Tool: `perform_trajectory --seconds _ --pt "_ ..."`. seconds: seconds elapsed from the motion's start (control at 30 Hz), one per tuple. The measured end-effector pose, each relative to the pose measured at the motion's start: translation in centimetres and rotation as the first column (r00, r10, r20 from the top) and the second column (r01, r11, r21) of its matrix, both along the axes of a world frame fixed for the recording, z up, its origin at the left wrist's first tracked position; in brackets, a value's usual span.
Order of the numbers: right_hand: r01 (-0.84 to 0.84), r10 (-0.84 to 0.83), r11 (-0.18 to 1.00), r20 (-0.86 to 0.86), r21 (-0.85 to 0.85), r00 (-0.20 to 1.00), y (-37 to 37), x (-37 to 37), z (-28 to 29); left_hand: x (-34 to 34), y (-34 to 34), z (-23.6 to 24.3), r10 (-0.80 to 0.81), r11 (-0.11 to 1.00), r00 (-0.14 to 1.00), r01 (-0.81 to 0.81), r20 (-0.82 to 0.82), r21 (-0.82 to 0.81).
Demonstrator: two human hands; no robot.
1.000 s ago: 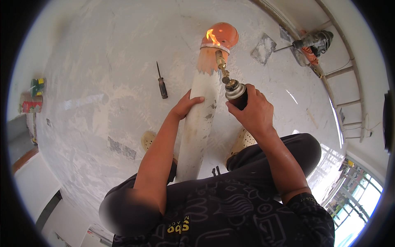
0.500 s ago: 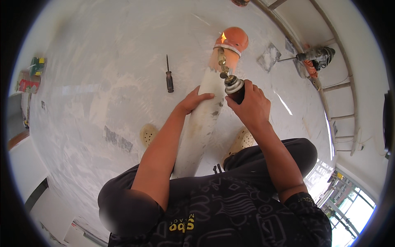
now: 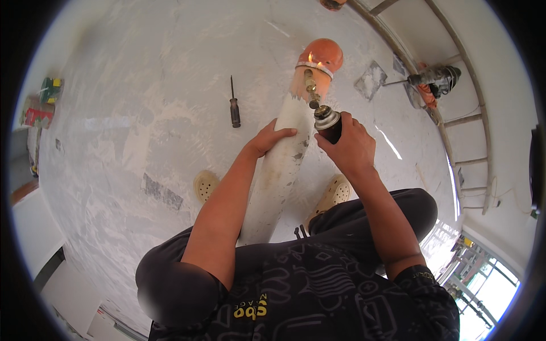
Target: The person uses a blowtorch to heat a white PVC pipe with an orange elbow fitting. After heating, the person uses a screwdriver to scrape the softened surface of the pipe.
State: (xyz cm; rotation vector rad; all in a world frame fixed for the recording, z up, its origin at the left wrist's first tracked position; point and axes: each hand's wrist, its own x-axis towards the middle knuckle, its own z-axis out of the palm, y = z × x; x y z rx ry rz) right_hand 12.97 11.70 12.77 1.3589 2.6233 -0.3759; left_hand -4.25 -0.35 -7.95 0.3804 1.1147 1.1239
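Note:
A long white pipe [image 3: 273,176] lies away from me between my feet, its far part bare orange. An orange elbow fitting [image 3: 323,52] with a pale ring at its rim caps the far end. My left hand [image 3: 272,139] is closed round the pipe's left side, thumb lying across the top. In my right hand [image 3: 354,145] is a gas torch [image 3: 328,122], a dark canister with a brass nozzle. The nozzle points over the orange part toward the fitting, and small flames show at the ring. Some fingers behind the canister are hidden.
A screwdriver [image 3: 234,108] lies on the dusty floor left of the pipe. At the right, a power drill [image 3: 438,79] with a long bit rests by a wooden ladder [image 3: 483,133]. A grey tile piece [image 3: 371,80] lies near the bit. Red and green containers [image 3: 48,91] stand far left.
The torch has shifted slightly right and toward me in my right hand. Flame now shows at two spots along the ring instead of one. My left hand has hardly moved.

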Motion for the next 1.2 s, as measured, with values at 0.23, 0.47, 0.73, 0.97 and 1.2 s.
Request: perform_trajectory --seconds 0.23,0.47,0.73,0.97,1.2 --pt "0.048 -0.049 0.998 -0.045 -0.029 0.998 0.6 2.6 -0.3 0.1 -0.1 -0.7 0.015 1.0 1.0 -0.015 0.013 0.0" --pt "0.122 -0.128 0.991 -0.099 -0.062 0.987 1.3 4.9 -1.3 0.0 -0.2 -1.3 0.021 0.999 1.0 -0.021 0.009 -0.029" --pt "0.177 -0.195 0.978 -0.19 -0.111 0.962 1.5 6.5 -2.4 0.1 -0.4 -1.1 0.017 0.998 1.0 -0.018 -0.007 -0.054" --pt "0.234 -0.277 0.946 -0.182 -0.225 0.944 1.3 7.8 -2.9 -0.1 -0.4 -1.2 -0.003 0.995 1.0 0.002 -0.007 -0.103" --pt "0.284 -0.325 0.925 -0.14 -0.251 0.935 1.5 8.4 -3.7 -0.1 -0.4 -0.8 -0.01 0.994 0.999 0.006 -0.039 -0.11"
